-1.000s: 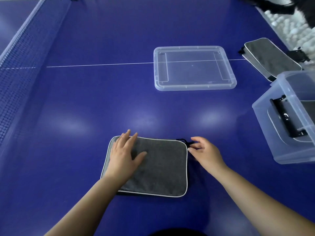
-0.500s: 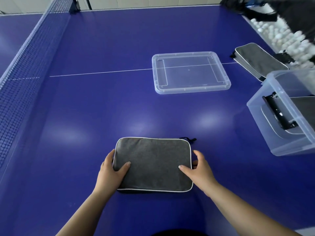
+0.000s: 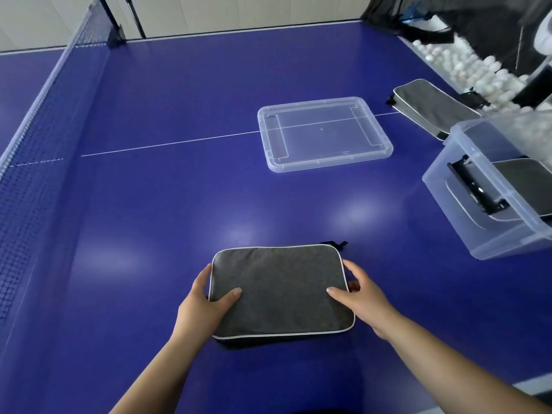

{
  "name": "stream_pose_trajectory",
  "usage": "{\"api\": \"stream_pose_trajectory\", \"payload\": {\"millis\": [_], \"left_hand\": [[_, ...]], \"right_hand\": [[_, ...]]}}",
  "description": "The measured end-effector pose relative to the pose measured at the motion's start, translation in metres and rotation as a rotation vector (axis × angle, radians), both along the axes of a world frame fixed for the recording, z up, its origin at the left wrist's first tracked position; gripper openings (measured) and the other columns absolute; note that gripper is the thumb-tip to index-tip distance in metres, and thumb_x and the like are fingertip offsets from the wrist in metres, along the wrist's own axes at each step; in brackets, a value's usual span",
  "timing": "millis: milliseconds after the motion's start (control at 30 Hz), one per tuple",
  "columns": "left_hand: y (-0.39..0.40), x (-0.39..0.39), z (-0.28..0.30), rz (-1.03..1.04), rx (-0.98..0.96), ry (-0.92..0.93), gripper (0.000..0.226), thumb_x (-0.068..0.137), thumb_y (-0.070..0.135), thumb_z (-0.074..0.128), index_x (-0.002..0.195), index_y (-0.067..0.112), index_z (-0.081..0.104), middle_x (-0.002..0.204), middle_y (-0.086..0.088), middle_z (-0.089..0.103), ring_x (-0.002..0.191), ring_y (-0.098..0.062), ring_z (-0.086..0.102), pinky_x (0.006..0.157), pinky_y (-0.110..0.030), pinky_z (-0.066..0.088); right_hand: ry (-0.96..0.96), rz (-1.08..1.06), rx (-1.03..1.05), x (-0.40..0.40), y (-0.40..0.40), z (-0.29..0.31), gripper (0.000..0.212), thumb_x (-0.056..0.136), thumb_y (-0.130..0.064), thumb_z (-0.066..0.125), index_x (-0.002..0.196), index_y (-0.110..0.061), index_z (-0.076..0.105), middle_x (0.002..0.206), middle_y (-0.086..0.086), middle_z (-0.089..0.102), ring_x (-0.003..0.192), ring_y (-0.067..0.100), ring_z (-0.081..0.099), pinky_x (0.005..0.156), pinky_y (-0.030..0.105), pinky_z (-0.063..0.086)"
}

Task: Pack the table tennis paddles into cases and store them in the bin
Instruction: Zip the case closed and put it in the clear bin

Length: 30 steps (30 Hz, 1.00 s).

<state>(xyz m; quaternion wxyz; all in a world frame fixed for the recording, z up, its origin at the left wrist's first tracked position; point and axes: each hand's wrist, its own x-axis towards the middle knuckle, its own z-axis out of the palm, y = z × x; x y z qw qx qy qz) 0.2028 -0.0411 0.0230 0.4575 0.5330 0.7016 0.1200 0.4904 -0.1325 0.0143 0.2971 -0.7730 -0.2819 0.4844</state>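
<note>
A grey paddle case (image 3: 280, 289) with white piping lies zipped on the blue table in front of me. My left hand (image 3: 203, 306) grips its left edge, thumb on top. My right hand (image 3: 360, 297) grips its right edge the same way. A black zipper pull pokes out at the case's far right corner. A clear plastic bin (image 3: 466, 222) stands at the right edge, tilted, with another grey case (image 3: 525, 186) inside it. A third grey case (image 3: 433, 107) lies beyond the bin.
The bin's clear lid (image 3: 324, 132) lies flat in mid-table. The net (image 3: 33, 162) runs along the left. A heap of white balls (image 3: 466, 67) fills the far right corner beside the table edge.
My left hand slid off the case's top to its left edge and my right hand left the zipper pull for the right edge. My view has tilted up.
</note>
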Motion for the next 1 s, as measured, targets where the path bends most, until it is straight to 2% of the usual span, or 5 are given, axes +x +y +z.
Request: {"api": "stream_pose_trajectory", "payload": {"millis": [267,400,600,900,1000], "left_hand": [[0.004,0.015,0.003,-0.055,0.003,0.0,0.084,0.07,0.056,0.077,0.142,0.048,0.034,0.099,0.002,0.068,0.091,-0.02,0.065,0.08,-0.037,0.054],[-0.004,0.033,0.01,-0.063,0.021,0.006,0.083,0.071,0.056,0.076,0.142,0.047,0.035,0.099,0.0,0.068,0.091,-0.021,0.065,0.079,-0.038,0.054],[-0.026,0.083,0.033,-0.028,0.065,-0.059,0.084,0.071,0.055,0.077,0.142,0.05,0.033,0.095,0.002,0.069,0.088,-0.018,0.066,0.075,-0.036,0.054],[-0.067,0.197,0.094,0.044,0.224,-0.191,0.079,0.075,0.045,0.078,0.142,0.046,0.036,0.088,0.006,0.073,0.08,-0.011,0.069,0.065,-0.028,0.048],[-0.071,0.228,0.115,0.072,0.267,-0.267,0.073,0.075,0.041,0.079,0.137,0.048,0.042,0.083,0.007,0.075,0.08,-0.011,0.071,0.07,-0.03,0.051]], "right_hand": [[0.115,-0.113,-0.002,0.01,-0.016,0.001,0.07,0.079,-0.019,0.077,0.135,-0.042,0.042,0.104,0.0,0.066,0.097,0.013,0.066,0.089,0.035,0.054],[0.194,-0.16,0.007,0.026,-0.027,0.012,0.065,0.081,-0.015,0.075,0.127,-0.048,0.042,0.105,0.002,0.066,0.095,0.016,0.067,0.074,0.033,0.056],[0.13,-0.171,0.119,0.076,-0.043,0.039,0.064,0.079,-0.013,0.076,0.122,-0.05,0.046,0.107,-0.001,0.06,0.098,0.015,0.064,0.09,0.042,0.055],[0.006,-0.156,0.308,0.191,-0.068,0.102,0.069,0.08,-0.017,0.075,0.134,-0.046,0.045,0.118,-0.007,0.055,0.104,0.003,0.054,0.072,0.019,0.046],[-0.025,-0.134,0.377,0.227,-0.073,0.125,0.067,0.08,-0.017,0.075,0.133,-0.046,0.047,0.12,-0.01,0.054,0.108,0.003,0.052,0.078,0.021,0.046]]}}
